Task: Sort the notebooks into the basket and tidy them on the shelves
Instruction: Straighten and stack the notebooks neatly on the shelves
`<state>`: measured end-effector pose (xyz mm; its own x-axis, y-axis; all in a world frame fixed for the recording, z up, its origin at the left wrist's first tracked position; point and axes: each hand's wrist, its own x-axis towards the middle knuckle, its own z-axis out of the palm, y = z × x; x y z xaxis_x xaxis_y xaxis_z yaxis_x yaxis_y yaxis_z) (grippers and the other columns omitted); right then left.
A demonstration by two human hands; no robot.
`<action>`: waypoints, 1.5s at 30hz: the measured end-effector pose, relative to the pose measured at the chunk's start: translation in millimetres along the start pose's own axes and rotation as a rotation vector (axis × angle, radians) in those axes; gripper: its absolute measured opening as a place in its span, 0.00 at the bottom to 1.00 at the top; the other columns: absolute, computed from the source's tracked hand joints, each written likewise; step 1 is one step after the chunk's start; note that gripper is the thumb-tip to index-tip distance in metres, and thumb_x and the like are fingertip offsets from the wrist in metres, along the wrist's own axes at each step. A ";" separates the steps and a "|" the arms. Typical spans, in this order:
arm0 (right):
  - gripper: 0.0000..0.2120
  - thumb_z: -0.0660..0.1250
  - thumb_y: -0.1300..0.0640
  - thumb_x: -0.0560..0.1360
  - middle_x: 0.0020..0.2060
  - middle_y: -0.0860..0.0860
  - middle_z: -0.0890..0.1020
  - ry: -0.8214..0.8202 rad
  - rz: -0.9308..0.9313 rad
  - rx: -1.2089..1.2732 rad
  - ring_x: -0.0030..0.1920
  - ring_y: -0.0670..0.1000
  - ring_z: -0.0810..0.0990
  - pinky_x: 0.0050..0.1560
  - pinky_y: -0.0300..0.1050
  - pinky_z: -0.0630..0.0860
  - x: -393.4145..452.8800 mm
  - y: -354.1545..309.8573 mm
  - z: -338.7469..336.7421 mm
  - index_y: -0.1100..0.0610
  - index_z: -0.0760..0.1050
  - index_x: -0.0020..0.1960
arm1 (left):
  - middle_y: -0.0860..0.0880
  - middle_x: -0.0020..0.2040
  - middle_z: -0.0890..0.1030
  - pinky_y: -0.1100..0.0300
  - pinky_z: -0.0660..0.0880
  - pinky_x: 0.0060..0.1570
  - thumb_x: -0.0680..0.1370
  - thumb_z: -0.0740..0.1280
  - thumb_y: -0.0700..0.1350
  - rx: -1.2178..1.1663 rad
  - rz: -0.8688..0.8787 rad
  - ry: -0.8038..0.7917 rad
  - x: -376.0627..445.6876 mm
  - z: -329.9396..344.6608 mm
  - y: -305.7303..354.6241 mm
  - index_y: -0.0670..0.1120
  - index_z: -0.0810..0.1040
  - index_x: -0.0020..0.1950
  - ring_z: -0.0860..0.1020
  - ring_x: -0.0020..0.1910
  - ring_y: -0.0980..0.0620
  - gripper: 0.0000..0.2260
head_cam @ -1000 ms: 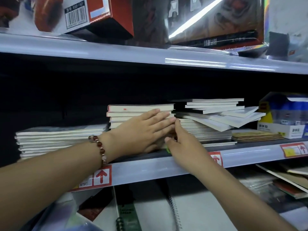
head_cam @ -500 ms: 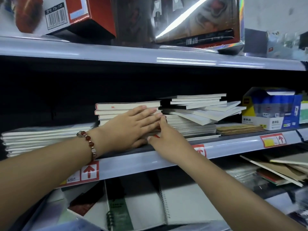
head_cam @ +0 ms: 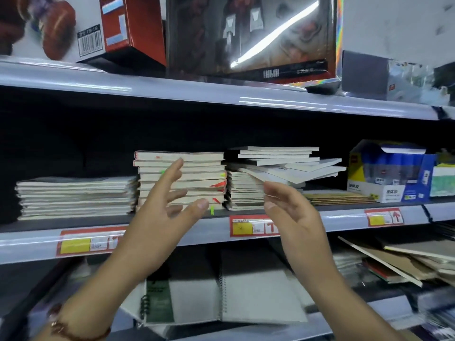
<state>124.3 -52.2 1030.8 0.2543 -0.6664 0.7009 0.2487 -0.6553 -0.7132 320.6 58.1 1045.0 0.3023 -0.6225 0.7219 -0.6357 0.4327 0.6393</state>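
A neat stack of thick notebooks [head_cam: 197,175] stands mid-shelf. To its right is a messier pile of thin notebooks [head_cam: 278,166] with its top ones skewed. A flat stack of wide notebooks [head_cam: 73,198] lies at the left. My left hand [head_cam: 165,217] hovers in front of the neat stack, fingers spread, holding nothing. My right hand [head_cam: 293,215] floats before the messy pile, fingers loosely bent, palm turned left, also holding nothing. Neither hand touches a notebook. No basket is in view.
The middle shelf edge [head_cam: 332,220] carries red price tags. Brown pads [head_cam: 339,198] and a blue-yellow box [head_cam: 386,173] sit at the right. Spiral notebooks [head_cam: 258,296] lie on the lower shelf, with loose pads [head_cam: 398,262] at its right. Boxes [head_cam: 133,28] fill the top shelf.
Both hands have pulled back from the neat stack, which they were pressing, and now hover apart in front of the shelf. The view has moved closer.
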 end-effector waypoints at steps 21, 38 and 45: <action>0.18 0.68 0.51 0.77 0.64 0.45 0.75 0.328 0.090 -0.055 0.65 0.48 0.73 0.57 0.42 0.70 74.0 -16.3 -106.2 0.47 0.72 0.66 | 0.58 0.80 0.46 0.53 0.54 0.75 0.69 0.72 0.67 0.171 -0.058 0.047 35.3 138.7 50.3 0.58 0.47 0.80 0.48 0.79 0.55 0.49; 0.41 0.70 0.36 0.69 0.70 0.49 0.71 -0.039 0.481 0.111 0.68 0.55 0.72 0.71 0.56 0.68 192.4 38.4 -171.5 0.53 0.64 0.76 | 0.51 0.81 0.49 0.44 0.60 0.73 0.68 0.70 0.70 0.480 -0.261 0.141 85.5 190.9 46.5 0.56 0.45 0.81 0.53 0.79 0.47 0.51; 0.09 0.69 0.52 0.77 0.48 0.52 0.80 0.006 0.431 0.094 0.53 0.53 0.79 0.59 0.49 0.77 180.3 36.8 -160.9 0.57 0.77 0.54 | 0.52 0.79 0.62 0.48 0.67 0.69 0.69 0.71 0.68 0.495 -0.233 0.124 80.7 164.8 34.9 0.59 0.53 0.80 0.66 0.75 0.48 0.46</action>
<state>29.0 -253.6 1131.1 0.3478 -0.8741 0.3390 0.2050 -0.2819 -0.9373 205.7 -84.5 1081.9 0.5370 -0.5706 0.6214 -0.7907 -0.0835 0.6065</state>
